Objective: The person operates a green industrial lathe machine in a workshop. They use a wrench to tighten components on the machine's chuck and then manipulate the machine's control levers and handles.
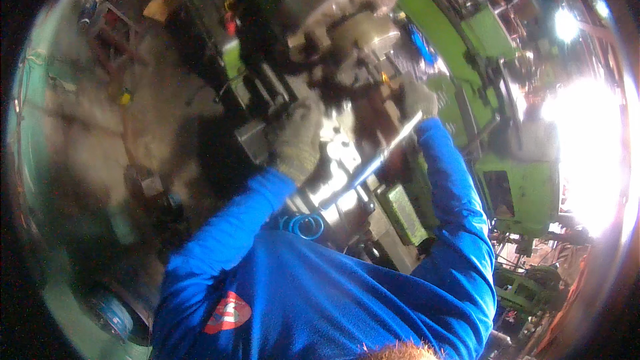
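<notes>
Both hands wear grey gloves and reach over a green lathe with a large metal chuck [340, 10]. My left hand [300, 137] is at the left side of the shiny metal carriage [340, 150], by a dark block [253, 140]. Blur hides its fingers. Right of the carriage and below the chuck, my right hand [419, 100] is curled closed; what lies inside it is hidden. A long, thin bright bar [373, 167] slants from beside that hand's wrist down to the left; whether it is held cannot be made out.
A coiled blue hose [303, 225] lies close to my body. Green machine housing [513, 190] stands at the right, with a light green block [403, 213] nearer the middle. The dim floor [180, 93] on the left carries scattered parts. Strong light glares at far right.
</notes>
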### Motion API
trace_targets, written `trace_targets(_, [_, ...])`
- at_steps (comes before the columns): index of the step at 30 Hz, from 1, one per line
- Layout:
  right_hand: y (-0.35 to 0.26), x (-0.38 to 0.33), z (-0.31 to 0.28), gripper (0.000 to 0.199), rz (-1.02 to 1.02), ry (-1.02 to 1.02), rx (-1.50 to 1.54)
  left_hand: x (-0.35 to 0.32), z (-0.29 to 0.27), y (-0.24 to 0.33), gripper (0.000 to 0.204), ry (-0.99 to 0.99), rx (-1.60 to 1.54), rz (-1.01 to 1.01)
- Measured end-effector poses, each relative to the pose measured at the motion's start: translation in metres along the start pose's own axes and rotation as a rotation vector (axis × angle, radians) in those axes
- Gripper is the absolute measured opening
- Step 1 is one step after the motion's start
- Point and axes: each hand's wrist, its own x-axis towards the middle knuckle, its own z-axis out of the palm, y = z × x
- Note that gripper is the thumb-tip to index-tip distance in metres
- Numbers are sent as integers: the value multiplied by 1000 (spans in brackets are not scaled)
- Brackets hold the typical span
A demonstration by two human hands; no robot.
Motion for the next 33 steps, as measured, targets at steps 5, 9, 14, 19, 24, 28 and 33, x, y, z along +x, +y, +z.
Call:
trace_targets(5, [7, 6, 0, 39, -12, 15, 36, -1, 5, -6, 20, -27, -29, 26])
trace_targets(9, [21, 18, 34, 38, -61, 165, 100, 0, 6, -4, 20, -28, 0, 58])
trace_targets(14, [10, 14, 10, 22, -7, 46, -21, -2, 7, -12, 26, -32, 100, 214])
trace_targets(19, [14, 10, 19, 29, 14, 136, 4, -2, 17, -22, 28, -42, 52, 228])
trace_targets(24, [7, 8, 8, 24, 118, 57, 70, -3, 15, -20, 29, -38, 22, 188])
trace_targets(28, [18, 16, 36, 24, 106, 159, 44, -1, 17, -20, 29, -55, 69, 232])
trace_targets(33, [4, 11, 17, 25, 192, 7, 91, -4, 7, -14, 27, -9, 129, 270])
